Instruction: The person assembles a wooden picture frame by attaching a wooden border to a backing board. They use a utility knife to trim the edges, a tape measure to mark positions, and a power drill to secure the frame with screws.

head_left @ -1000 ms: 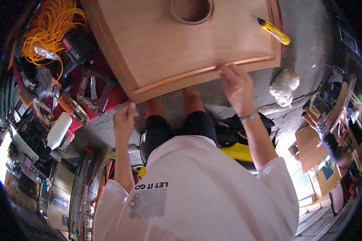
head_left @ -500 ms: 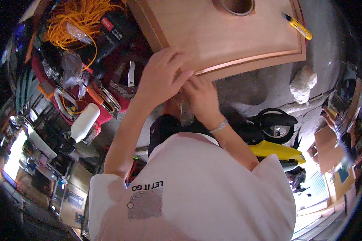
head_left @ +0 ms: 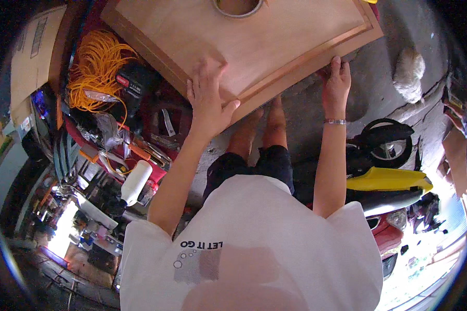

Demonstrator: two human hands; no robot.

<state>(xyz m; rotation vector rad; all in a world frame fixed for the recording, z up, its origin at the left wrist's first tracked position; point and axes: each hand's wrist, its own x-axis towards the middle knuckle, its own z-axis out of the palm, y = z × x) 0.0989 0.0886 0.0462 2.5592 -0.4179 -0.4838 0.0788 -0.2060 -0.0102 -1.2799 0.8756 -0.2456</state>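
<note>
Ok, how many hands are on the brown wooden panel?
2: the left hand spreads over the nearest corner of the brown wooden panel; the right hand touches its edge farther right. The panel's far end is cut off; others could be hidden.

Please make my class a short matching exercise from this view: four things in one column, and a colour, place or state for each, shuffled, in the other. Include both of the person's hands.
Things:
1. Left hand
2. Cord
3. Right hand
4. Bottle

Descriptions:
A. White
B. Has a band at its wrist
C. Orange, in a loose heap
D. Spread at the near corner of the wooden panel

Pairs: 1-D, 2-C, 3-B, 4-A.
</note>
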